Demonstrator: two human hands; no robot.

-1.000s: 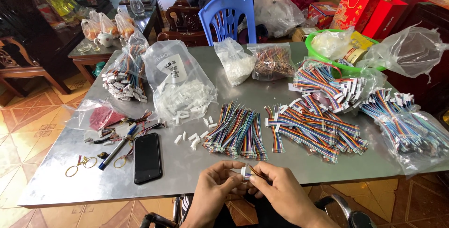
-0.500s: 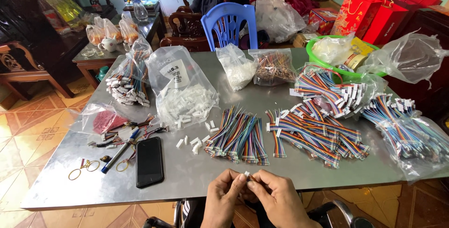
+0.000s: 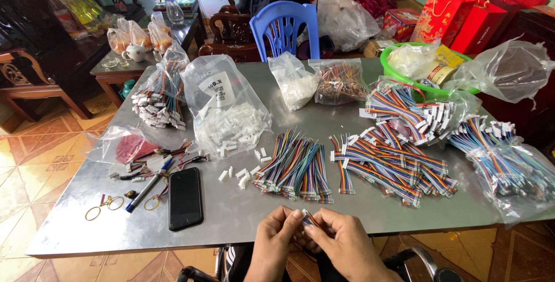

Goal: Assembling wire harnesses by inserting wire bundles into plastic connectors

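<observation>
I see the metal table [image 3: 75,224] as the biggest item, its near edge running just behind the grip. Far right of the grip, a clear bag of finished cable sets [image 3: 503,169] sprawls over the table corner. Far up and left of the grip stands a clear bag of white connector housings [image 3: 228,108], with a bundle of wired plugs [image 3: 159,100] further left. Up and right of the grip lies a wide spread of multicolour ribbon cables [image 3: 393,163], white plugs fitted on their ends. Directly beyond the grip, close, sits a pile of loose multicolour wire bundles [image 3: 298,166]. Left of the grip, a black phone [image 3: 185,198] lies flat face up, with a blue pen [image 3: 147,186] further left, apart from it. Loose white housings [image 3: 240,175] are scattered up and left of the grip, between phone and wire pile. At the table's near edge both hands meet: left hand [image 3: 272,247] and right hand [image 3: 350,250] have thumbs and forefingers pressed together, both pinching one small wire piece [image 3: 310,219]. That piece is held in the air at the fingertips, just off the table's near edge; its end detail is too small to tell.
</observation>
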